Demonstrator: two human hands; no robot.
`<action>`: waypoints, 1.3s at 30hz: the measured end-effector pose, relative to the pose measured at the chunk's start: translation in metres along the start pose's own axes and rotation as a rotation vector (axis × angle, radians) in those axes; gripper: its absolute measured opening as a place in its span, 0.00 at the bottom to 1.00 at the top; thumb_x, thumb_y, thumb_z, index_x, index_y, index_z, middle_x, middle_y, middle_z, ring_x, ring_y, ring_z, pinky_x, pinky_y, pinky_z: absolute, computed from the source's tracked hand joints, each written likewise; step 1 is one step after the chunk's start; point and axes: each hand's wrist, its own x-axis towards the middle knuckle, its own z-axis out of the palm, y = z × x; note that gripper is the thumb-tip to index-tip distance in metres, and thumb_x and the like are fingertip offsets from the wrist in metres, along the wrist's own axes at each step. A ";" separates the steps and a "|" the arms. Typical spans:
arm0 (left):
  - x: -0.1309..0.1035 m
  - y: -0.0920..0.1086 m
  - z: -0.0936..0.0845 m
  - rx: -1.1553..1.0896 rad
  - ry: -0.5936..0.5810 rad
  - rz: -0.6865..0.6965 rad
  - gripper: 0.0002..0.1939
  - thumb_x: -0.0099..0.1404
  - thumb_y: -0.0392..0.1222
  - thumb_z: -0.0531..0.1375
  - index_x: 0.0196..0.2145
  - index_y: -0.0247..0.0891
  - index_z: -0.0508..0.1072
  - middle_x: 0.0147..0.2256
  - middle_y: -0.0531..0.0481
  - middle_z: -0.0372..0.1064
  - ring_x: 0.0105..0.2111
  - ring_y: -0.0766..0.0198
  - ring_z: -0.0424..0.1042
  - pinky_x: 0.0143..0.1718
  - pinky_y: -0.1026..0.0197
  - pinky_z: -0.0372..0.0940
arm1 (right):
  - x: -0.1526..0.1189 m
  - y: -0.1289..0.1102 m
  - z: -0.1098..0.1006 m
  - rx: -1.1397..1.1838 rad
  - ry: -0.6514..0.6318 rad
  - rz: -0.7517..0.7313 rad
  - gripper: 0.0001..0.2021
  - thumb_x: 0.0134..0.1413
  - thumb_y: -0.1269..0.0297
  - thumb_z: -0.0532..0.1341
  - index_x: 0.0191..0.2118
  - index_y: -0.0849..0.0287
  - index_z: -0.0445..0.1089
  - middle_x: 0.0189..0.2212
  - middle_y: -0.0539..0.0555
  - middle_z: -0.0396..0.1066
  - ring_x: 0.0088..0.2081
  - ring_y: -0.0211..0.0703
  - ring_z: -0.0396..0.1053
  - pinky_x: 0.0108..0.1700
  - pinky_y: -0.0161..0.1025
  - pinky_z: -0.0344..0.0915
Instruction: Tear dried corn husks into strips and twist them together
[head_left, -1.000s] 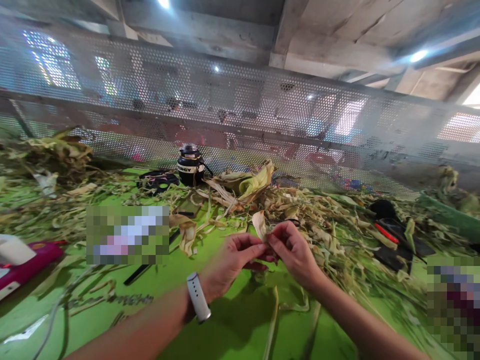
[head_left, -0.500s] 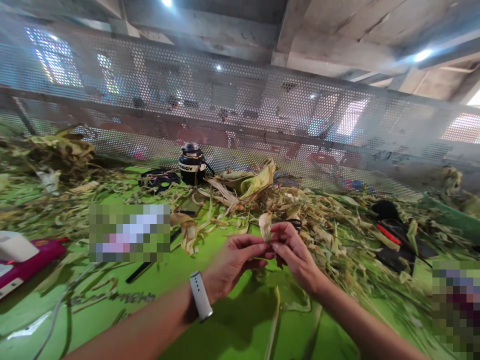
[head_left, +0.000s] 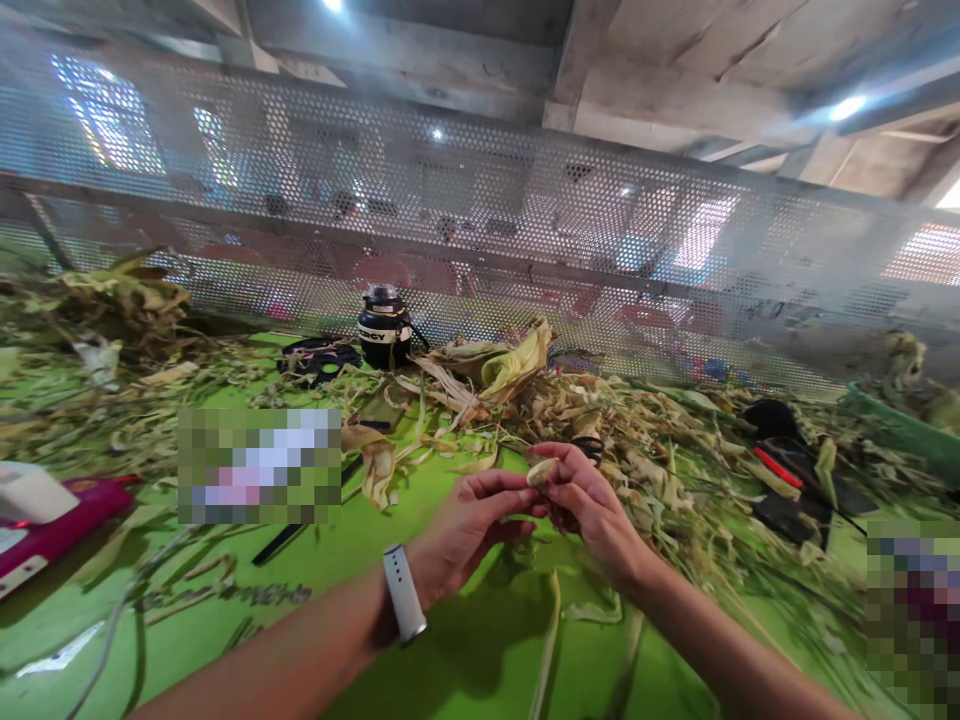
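Note:
Both hands meet above the green table [head_left: 450, 660], near the middle of the head view. My left hand [head_left: 480, 515], with a pale watch band at its wrist, pinches the lower end of a small pale husk piece [head_left: 541, 472]. Around the same piece, the fingers of my right hand [head_left: 581, 492] are closed. The piece looks curled or folded, and its lower part is hidden by the fingertips. Behind the hands lies a heap of dry husks [head_left: 517, 370]. One curled husk strip [head_left: 377, 470] rests left of the hands.
A dark jar [head_left: 384, 328] stands at the back before a perforated metal screen [head_left: 480, 220]. At left are a magenta power strip [head_left: 75, 520], a cable and a black stick [head_left: 277, 543]. A red-and-black item [head_left: 778, 467] lies at right among husk scraps.
The pale husk piece stood upright above the fingers before; now it is lower and folded over between them. My right hand's fingers have shifted slightly around it. My left hand has barely moved.

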 end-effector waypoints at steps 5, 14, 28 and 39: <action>0.003 0.003 -0.003 -0.076 0.016 -0.019 0.05 0.52 0.27 0.64 0.26 0.31 0.73 0.24 0.49 0.74 0.25 0.68 0.74 0.23 0.71 0.67 | 0.001 0.003 -0.010 -0.270 0.025 -0.188 0.12 0.55 0.67 0.53 0.46 0.56 0.59 0.29 0.48 0.61 0.26 0.34 0.61 0.26 0.31 0.61; 0.003 0.006 0.002 -0.169 -0.020 -0.101 0.08 0.59 0.23 0.57 0.25 0.29 0.72 0.22 0.49 0.71 0.21 0.74 0.70 0.18 0.77 0.63 | 0.011 0.008 -0.020 -0.735 0.056 -0.753 0.03 0.59 0.65 0.57 0.35 0.56 0.67 0.28 0.52 0.67 0.31 0.40 0.67 0.32 0.36 0.66; -0.003 -0.001 0.006 -0.079 0.014 -0.087 0.01 0.57 0.29 0.62 0.29 0.30 0.73 0.26 0.47 0.75 0.25 0.69 0.74 0.22 0.73 0.67 | 0.005 0.014 -0.017 -1.103 0.166 -0.708 0.08 0.63 0.66 0.49 0.32 0.57 0.61 0.27 0.53 0.66 0.26 0.39 0.65 0.27 0.34 0.59; -0.004 -0.006 0.004 0.113 -0.010 0.026 0.10 0.46 0.39 0.70 0.25 0.31 0.76 0.24 0.47 0.74 0.25 0.68 0.72 0.24 0.70 0.64 | 0.005 0.014 -0.016 -1.040 0.142 -0.658 0.06 0.59 0.68 0.52 0.30 0.57 0.60 0.24 0.49 0.62 0.24 0.36 0.62 0.27 0.33 0.59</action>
